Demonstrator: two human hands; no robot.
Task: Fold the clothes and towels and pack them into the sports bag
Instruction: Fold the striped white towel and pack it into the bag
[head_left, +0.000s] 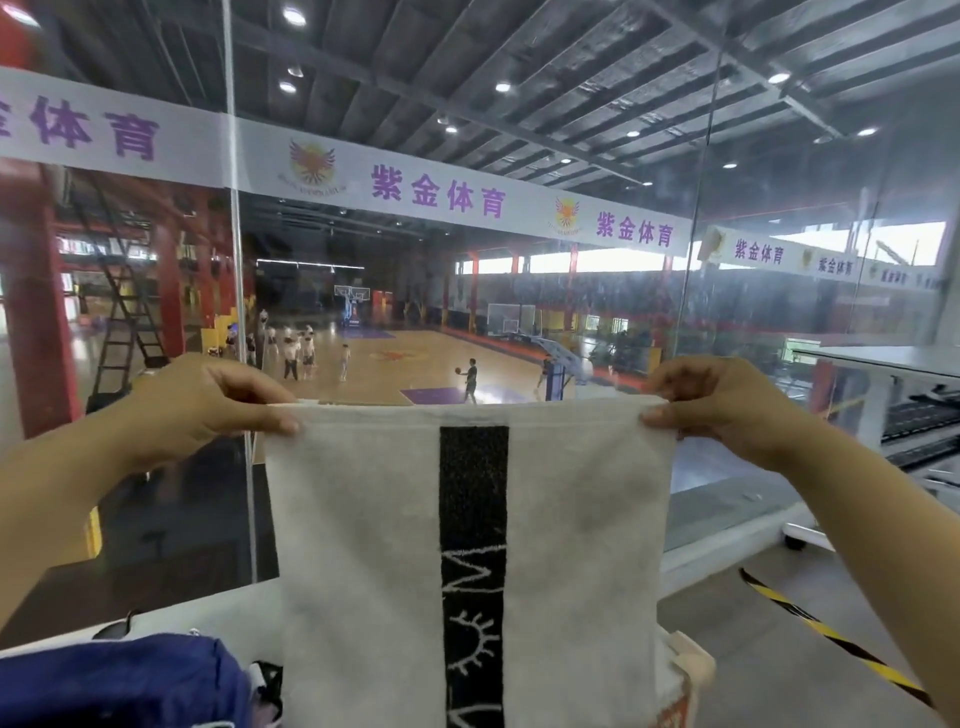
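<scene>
A white towel (363, 545) with a black vertical stripe and white stitched marks hangs straight down in front of me, held up at chest height. My left hand (208, 405) pinches its top left corner. My right hand (727, 405) pinches its top right corner, so the top edge is stretched flat between them. A blue fabric item (119, 680), either the bag or a garment, lies at the bottom left; I cannot tell which. The towel's lower end runs out of the frame.
A glass wall (519, 312) stands right behind the towel, overlooking a basketball court with several people. A white ledge (208, 618) runs along its base. Yellow-black hazard tape (831, 639) crosses the floor at the right, near a white table (883, 364).
</scene>
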